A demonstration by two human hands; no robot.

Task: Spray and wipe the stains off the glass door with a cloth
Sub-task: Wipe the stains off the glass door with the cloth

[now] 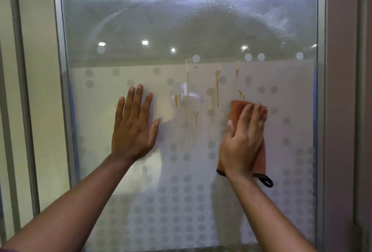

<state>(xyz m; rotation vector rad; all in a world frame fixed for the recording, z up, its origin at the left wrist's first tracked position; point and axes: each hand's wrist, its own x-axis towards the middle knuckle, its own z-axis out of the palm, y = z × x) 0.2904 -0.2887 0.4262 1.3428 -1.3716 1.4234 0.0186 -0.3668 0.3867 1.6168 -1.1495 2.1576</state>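
The glass door (120, 30) fills the view, frosted with grey dots on its lower half. Brown stains (217, 88) run down the middle of the pane in several thin streaks. My right hand (243, 139) presses an orange cloth (238, 108) flat against the glass, just right of and below the streaks. A black loop on the cloth hangs below my wrist. My left hand (133, 126) lies flat on the glass with fingers spread, left of the stains, holding nothing. Fine spray droplets mist the upper glass. No spray bottle is in view.
A grey metal frame (62, 70) borders the pane on both sides. A cream wall panel (34, 70) stands to the left and a pinkish wall (342, 90) to the right. Ceiling lights reflect in the upper glass.
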